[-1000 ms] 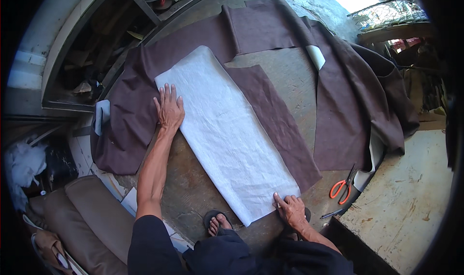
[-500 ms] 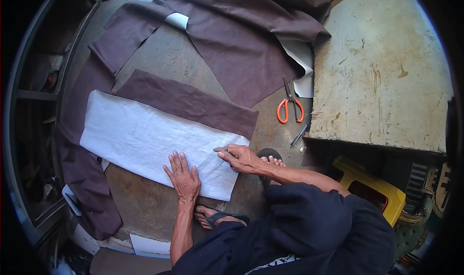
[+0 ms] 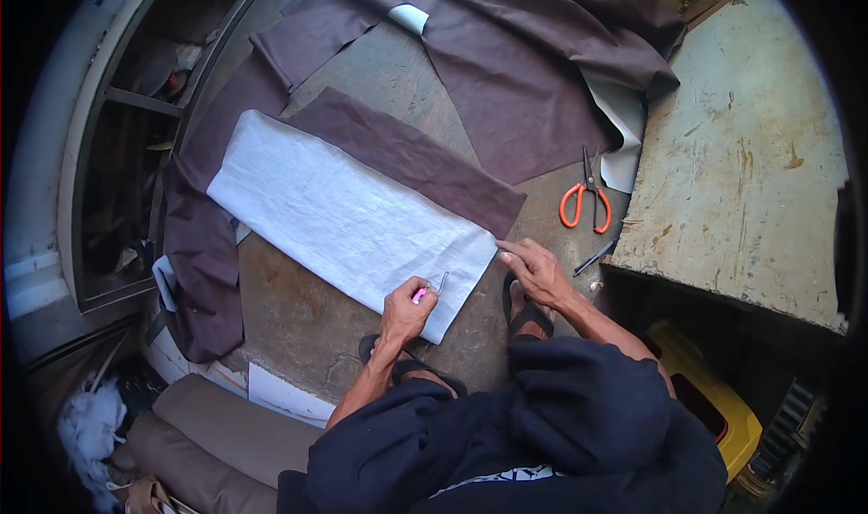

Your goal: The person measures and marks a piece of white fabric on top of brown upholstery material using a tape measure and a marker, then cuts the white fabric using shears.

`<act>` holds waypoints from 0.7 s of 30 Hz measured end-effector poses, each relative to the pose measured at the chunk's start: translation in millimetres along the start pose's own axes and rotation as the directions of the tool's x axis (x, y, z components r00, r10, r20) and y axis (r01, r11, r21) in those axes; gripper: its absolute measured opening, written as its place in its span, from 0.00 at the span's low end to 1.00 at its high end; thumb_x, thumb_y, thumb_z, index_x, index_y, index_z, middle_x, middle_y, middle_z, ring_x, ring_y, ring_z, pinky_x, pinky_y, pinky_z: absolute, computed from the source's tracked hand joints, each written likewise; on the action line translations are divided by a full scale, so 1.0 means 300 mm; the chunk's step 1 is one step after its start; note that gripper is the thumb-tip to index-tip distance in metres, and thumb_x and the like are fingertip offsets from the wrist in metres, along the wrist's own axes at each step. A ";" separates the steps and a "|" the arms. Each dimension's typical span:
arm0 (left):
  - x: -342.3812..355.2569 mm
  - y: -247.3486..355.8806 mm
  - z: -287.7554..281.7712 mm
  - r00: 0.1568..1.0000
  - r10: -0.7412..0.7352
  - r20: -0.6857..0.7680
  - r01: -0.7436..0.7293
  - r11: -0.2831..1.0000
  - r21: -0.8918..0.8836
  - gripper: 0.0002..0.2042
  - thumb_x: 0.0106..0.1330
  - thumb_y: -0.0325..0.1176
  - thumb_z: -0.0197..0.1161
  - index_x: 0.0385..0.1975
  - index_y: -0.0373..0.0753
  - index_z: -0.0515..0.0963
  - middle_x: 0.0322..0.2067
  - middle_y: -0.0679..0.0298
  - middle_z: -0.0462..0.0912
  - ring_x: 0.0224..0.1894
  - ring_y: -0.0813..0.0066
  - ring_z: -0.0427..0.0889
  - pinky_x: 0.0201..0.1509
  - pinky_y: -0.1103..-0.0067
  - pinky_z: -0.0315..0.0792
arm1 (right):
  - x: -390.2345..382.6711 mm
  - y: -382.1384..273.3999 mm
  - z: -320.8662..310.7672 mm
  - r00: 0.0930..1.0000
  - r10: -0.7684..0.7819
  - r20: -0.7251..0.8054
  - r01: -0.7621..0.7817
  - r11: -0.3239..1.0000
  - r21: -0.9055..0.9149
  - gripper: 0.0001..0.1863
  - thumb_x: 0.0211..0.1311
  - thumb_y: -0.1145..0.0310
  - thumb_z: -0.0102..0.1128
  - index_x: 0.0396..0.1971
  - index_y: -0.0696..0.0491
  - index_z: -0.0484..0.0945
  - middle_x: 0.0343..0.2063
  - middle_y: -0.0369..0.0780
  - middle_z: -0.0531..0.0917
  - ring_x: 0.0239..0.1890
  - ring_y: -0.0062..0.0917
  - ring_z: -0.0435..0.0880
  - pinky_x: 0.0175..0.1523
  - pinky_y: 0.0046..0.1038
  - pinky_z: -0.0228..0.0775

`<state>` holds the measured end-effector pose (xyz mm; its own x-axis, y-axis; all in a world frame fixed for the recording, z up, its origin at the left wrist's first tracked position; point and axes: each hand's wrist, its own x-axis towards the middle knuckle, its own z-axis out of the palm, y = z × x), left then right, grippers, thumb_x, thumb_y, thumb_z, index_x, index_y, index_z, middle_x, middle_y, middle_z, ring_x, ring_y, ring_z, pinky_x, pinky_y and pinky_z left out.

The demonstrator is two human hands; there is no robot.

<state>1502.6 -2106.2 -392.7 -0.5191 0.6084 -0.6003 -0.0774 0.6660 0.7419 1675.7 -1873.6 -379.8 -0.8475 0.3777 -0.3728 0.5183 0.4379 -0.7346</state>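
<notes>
White sheet point(image 3: 334, 202) lying over brown material point(image 3: 407, 148) on the floor point(image 3: 389, 75), left hand point(image 3: 407, 313) closed around a small pink object point(image 3: 419, 295) at the sheet's near end, right hand point(image 3: 535, 272) at its right corner, pinching or merely touching I cannot tell, orange-handled scissors point(image 3: 591, 185) farther right.

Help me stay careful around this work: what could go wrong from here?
The thin tool in the left hand might snag or mark the pale cloth. With the right hand at just one corner, the cloth could shift. The scissors lie ahead of the right foot and might get stepped on.
</notes>
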 end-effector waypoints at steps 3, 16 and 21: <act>-0.053 -0.176 -0.024 0.976 -0.157 -0.154 0.136 0.981 -0.139 0.15 0.64 0.41 0.64 0.37 0.32 0.82 0.25 0.63 0.82 0.30 0.78 0.78 0.38 0.76 0.73 | -0.109 0.298 -0.075 0.959 -0.135 -0.248 -0.063 0.755 -0.652 0.24 0.61 0.72 0.55 0.60 0.55 0.73 0.47 0.46 0.76 0.55 0.42 0.75 0.55 0.43 0.71; -0.335 -0.113 0.043 0.915 -0.077 -0.396 -0.004 0.980 -0.201 0.25 0.77 0.49 0.49 0.60 0.32 0.70 0.30 0.54 0.82 0.35 0.62 0.81 0.45 0.67 0.72 | 0.046 0.021 0.047 0.965 -0.150 0.215 0.159 0.987 -0.023 0.13 0.62 0.66 0.58 0.45 0.54 0.78 0.37 0.47 0.78 0.37 0.41 0.78 0.45 0.40 0.70; -0.332 -0.133 0.041 0.929 0.008 -0.370 -0.058 0.991 -0.123 0.27 0.79 0.48 0.45 0.68 0.35 0.52 0.30 0.53 0.81 0.34 0.58 0.82 0.42 0.64 0.71 | 0.091 -0.244 0.293 0.641 -0.087 0.762 -0.187 0.946 0.265 0.24 0.66 0.47 0.65 0.47 0.54 0.81 0.39 0.35 0.83 0.38 0.21 0.76 0.44 0.28 0.69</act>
<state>1567.8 -2188.1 -366.1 -0.7981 0.4109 -0.4407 -0.1513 0.5713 0.8067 1604.6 -1967.1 -385.9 -0.6757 -0.4180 -0.6072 0.6183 0.1272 -0.7756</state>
